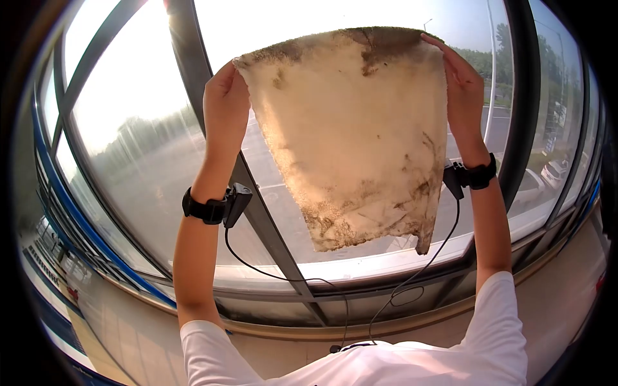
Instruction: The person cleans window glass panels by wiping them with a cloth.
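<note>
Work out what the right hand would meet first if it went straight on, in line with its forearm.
Probably the window: the right hand, gripping the cloth, points up and forward towards it. Depth is unclear, so the gap, if any, cannot be told.

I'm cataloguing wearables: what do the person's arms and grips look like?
The left grip and right grip are bare, without gloves. The white sleeves are short. Each side has a black wrist strap with a small dark device, and a thin dark cable runs from each device toward the white shirt. No markings are legible.
</note>
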The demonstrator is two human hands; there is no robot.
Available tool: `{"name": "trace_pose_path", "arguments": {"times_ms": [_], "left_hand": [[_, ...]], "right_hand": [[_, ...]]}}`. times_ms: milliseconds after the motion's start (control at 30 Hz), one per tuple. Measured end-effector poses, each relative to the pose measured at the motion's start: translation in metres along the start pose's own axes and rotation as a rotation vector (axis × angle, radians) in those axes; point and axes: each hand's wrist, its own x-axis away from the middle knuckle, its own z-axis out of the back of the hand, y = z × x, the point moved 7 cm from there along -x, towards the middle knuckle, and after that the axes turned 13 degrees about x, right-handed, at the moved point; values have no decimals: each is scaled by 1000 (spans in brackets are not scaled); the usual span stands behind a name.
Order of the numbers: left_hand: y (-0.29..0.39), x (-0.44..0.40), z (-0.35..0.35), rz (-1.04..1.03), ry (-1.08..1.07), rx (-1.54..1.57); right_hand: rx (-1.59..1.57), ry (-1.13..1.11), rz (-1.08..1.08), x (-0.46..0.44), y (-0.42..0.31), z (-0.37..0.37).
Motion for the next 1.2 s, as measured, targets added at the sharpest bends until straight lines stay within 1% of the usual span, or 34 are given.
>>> {"name": "trace_pose_path", "arguments": {"times_ms": [33,133,167,233,267,333,367,467,500,600,633,667,733,767,867,900,967,1000,1033,1067,1133,1167,1200], "left_hand": [[-2,-4,1,51,28,-8],[2,-6,-9,202,82,125],[6,-7,-15,216,61,170],[8,-17,-24,251,21,256],[7,-25,-26,216,21,316],[6,-36,-29,147,22,434],[14,-36,-32,101,0,439],[4,-60,-35,60,-40,533],[1,-65,-36,80,-65,535],[-17,-81,-34,54,40,595],[-12,-81,-39,-13,-86,521],[-12,-80,-41,-55,-77,331],[9,-65,-56,-140,-51,-45],[0,-72,-57,-281,-2,-197],[-1,-69,-58,-636,74,-560],[6,-65,-59,-695,69,-559],[21,-56,-57,-678,102,-791],[30,-52,-59,-664,114,-908],[44,-41,-60,-835,211,-1113],[42,-47,-58,-658,143,-1132],[28,-53,-55,-302,7,-1148],[15,-57,-56,-539,69,-1129],[12,-61,-58,-502,84,-1120]], "right_hand": [[-10,-10,-47,-3,5,2],[-208,23,-204,-9,29,-11],[-262,30,-267,-11,36,-15],[-320,-32,-337,-21,40,-29],[-350,-63,-369,-27,42,-35],[-437,-45,-430,-40,45,-46],[-482,-34,-459,-47,48,-48],[-630,-116,-431,-70,55,-64],[-499,-103,-420,-80,65,-70],[228,5,-49,-85,26,-76],[258,-162,-24,-81,12,-80],[314,-77,103,-84,5,-82],[427,96,363,-82,-2,-95],[477,100,437,-83,-2,-97],[878,266,474,-78,-13,-99],[934,209,428,-79,-19,-97],[1046,93,333,-83,-36,-88],[1074,102,386,-86,-34,-83],[1103,106,438,-90,-31,-82],[1131,108,491,-90,-28,-83],[1197,-34,343,-91,-31,-88],[1225,-107,269,-90,-29,-91],[1228,-60,283,-91,-28,-94]]}}
